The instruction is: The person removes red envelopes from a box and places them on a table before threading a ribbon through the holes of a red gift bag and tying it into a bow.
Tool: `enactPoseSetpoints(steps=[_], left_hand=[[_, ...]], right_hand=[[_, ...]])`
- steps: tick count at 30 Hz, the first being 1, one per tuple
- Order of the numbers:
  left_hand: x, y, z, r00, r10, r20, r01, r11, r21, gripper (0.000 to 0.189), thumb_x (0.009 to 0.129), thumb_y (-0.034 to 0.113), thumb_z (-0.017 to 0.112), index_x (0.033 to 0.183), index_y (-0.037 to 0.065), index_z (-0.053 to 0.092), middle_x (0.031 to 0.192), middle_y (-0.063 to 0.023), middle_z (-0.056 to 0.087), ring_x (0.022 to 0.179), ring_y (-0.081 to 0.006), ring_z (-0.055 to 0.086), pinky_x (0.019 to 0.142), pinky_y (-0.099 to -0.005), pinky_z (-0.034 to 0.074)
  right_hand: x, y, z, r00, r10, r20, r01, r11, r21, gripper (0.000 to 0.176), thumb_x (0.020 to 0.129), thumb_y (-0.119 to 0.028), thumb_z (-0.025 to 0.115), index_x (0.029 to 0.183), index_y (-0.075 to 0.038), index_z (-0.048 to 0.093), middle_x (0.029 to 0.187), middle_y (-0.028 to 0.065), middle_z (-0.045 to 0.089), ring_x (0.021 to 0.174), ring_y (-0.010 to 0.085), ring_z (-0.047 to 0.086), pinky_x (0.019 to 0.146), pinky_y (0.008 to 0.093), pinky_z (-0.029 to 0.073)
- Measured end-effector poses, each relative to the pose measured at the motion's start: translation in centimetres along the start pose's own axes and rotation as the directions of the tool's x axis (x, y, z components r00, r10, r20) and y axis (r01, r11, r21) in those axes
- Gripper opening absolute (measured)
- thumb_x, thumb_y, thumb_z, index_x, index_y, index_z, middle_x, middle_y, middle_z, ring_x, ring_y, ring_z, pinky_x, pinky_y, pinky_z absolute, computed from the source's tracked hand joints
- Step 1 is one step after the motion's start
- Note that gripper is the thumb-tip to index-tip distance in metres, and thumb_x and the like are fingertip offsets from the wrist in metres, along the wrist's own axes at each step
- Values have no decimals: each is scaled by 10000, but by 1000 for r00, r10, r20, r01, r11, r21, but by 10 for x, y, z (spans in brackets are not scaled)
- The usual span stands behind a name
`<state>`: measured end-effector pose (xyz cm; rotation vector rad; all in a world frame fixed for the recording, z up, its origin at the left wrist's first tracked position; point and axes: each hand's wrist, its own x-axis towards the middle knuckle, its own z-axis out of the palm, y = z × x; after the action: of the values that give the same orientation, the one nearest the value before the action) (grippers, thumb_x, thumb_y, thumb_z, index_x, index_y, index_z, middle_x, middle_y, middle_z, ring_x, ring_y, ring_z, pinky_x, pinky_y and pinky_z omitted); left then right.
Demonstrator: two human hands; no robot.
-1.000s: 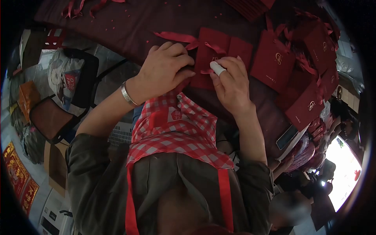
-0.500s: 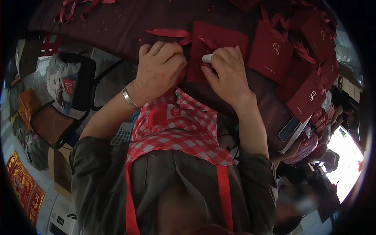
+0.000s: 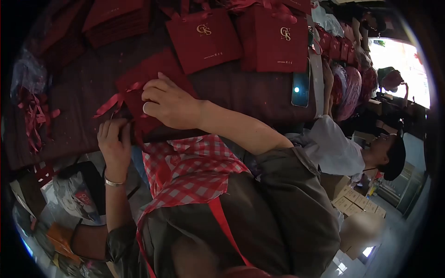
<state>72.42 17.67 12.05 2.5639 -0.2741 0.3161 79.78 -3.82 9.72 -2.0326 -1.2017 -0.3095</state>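
A dark red paper bag point(image 3: 160, 67) lies flat on the cloth-covered table before me. A red ribbon point(image 3: 110, 104) trails over its left side, and its upper part runs to the fingers of my right hand. My right hand point(image 3: 169, 103) rests over the bag with its fingers curled and closed at the ribbon; a white band circles one finger. At the bag's lower left edge is my left hand point(image 3: 115, 139), a silver bracelet on its wrist. Its fingers are bent together close to the ribbon's lower end, and what they pinch is hidden.
Finished-looking red bags with gold lettering point(image 3: 204, 41) point(image 3: 282, 44) lie beyond. A stack of red bags point(image 3: 118, 21) stands at the back left. Loose ribbons point(image 3: 37, 120) hang at the far left. A phone point(image 3: 300, 88) lies on the right; a person in a white sleeve point(image 3: 331, 143) is nearby.
My view has swung to the right, so the scene appears shifted and turned. My left hand now sits lower beside the bag, and my right hand reaches across it.
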Motion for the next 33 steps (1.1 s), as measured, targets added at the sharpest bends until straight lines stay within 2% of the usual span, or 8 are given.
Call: enactPoseSetpoints(steps=[1, 5, 7, 12, 15, 17, 19, 33], left_hand=[[-1, 2, -2, 1000, -15, -10, 15, 999, 28, 144, 764, 52, 667, 893, 72, 604, 832, -81, 592, 780, -294, 555, 672, -396, 415], [-15, -2, -16, 993, -103, -50, 104, 994, 22, 155, 747, 83, 698, 885, 60, 631, 841, -90, 601, 791, -298, 567, 676, -396, 440], [-18, -4, -16, 994, -76, -81, 76, 997, -1, 146, 734, 96, 712, 860, 66, 645, 856, -77, 599, 792, -284, 566, 681, -390, 446], [-21, -4, -10, 996, -58, -72, 62, 997, 48, 148, 724, 101, 718, 856, 81, 653, 890, -55, 591, 812, -256, 563, 703, -368, 451], [-14, 2, -9, 981, -106, -164, 92, 991, -93, 156, 719, 107, 724, 861, 93, 662, 918, -45, 598, 829, -249, 566, 724, -362, 452], [-9, 3, -7, 991, 19, -134, -27, 998, -63, 173, 713, 123, 734, 871, 98, 669, 954, -30, 604, 839, -239, 569, 722, -362, 453], [-7, 0, -3, 994, 40, -100, -47, 997, -61, 182, 710, 130, 738, 878, 103, 671, 961, -22, 607, 840, -234, 569, 716, -363, 453], [3, 0, 0, 997, 59, -59, -59, 998, -14, 98, 745, 91, 694, 830, 110, 649, 856, -12, 595, 802, -222, 579, 658, -361, 426]], right_hand=[[2, 0, 3, 998, 18, 62, -18, 1000, 2, 153, 731, -83, 648, 858, -76, 562, 1028, 94, 538, 1080, 304, 517, 965, 586, 403], [4, -4, -9, 1000, 17, -5, -16, 997, 77, 393, 674, 1, 655, 1054, -57, 576, 1190, 162, 514, 1175, 393, 475, 979, 530, 406], [5, -11, -25, 999, 39, -15, -39, 998, 42, 479, 669, 45, 650, 1134, -17, 549, 1236, 188, 495, 1214, 426, 447, 979, 495, 417], [-19, -13, -36, 994, 96, -60, -96, 995, 11, 358, 768, 30, 625, 1116, 56, 541, 1242, 202, 501, 1193, 433, 471, 963, 479, 444], [-29, -13, -34, 987, 159, -38, -160, 987, -33, 318, 789, 16, 623, 1092, 72, 550, 1224, 212, 517, 1183, 433, 484, 953, 476, 454], [-32, -14, -34, 984, 177, -26, -179, 982, -66, 295, 798, 9, 621, 1077, 82, 554, 1217, 220, 526, 1181, 430, 488, 948, 472, 459], [-31, -15, -34, 976, 219, 19, -216, 971, -103, 242, 812, -2, 608, 1031, 94, 568, 1218, 234, 532, 1184, 420, 495, 951, 469, 459], [-30, -16, -31, 960, 270, 73, -258, 955, -146, 263, 823, -32, 604, 1049, 95, 559, 1248, 241, 509, 1219, 409, 470, 987, 475, 431]])
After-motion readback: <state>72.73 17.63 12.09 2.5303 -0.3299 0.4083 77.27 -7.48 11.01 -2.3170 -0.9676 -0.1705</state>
